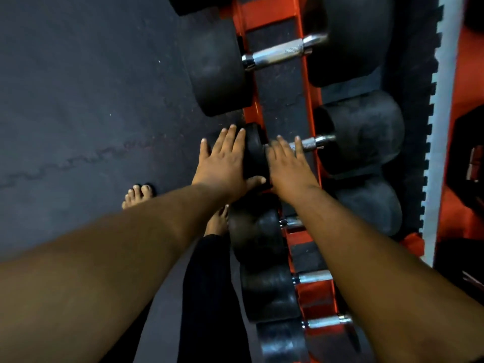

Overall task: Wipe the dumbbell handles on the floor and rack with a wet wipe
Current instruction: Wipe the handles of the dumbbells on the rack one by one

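Straight, spread fingers [230, 134] of the left hand [222, 163] lie against the dumbbell's [358, 137] round matte rubber head [255, 153]; right hand [290, 163], fingers extended, covers its knurled chrome handle [311, 144] on the orange steel rack [251, 17].

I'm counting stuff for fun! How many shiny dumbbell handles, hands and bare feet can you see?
Shiny dumbbell handles: 5
Hands: 2
Bare feet: 2
Total: 9
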`<state>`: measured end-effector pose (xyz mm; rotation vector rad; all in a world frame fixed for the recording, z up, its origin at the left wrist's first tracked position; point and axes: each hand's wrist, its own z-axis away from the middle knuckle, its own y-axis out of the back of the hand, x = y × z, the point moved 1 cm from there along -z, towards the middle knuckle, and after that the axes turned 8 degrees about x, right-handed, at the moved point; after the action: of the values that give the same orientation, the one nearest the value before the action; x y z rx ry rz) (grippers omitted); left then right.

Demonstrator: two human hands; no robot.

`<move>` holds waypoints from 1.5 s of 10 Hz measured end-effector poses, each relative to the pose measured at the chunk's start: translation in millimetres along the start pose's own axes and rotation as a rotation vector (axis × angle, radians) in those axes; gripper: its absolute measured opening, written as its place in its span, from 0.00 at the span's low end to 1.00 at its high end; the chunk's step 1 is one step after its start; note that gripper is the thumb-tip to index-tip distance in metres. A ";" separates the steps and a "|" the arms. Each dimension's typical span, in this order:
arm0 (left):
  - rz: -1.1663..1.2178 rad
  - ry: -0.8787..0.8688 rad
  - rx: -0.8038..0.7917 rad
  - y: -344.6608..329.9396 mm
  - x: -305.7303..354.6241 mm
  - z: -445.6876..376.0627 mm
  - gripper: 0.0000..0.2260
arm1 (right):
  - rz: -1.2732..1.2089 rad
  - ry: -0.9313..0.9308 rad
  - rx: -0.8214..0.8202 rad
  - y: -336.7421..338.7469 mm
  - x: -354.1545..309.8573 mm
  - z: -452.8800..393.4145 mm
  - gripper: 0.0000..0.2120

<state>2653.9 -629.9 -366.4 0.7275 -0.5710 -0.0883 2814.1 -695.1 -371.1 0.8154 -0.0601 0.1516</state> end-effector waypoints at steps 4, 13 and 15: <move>-0.083 -0.136 0.313 -26.6 -10.7 -26.3 0.52 | 0.119 -0.048 0.244 -49.3 2.6 6.0 0.31; -0.097 -0.151 0.365 -27.9 -11.4 -24.5 0.51 | 0.044 -0.082 0.313 -43.6 16.0 -2.8 0.27; -0.100 -0.150 0.362 -28.5 -11.6 -24.7 0.51 | 0.003 -0.113 0.133 -16.4 12.0 -34.8 0.12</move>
<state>2660.3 -633.3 -405.1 1.1080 -0.7029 -0.1347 2828.3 -679.4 -405.4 0.9569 -0.1592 0.1126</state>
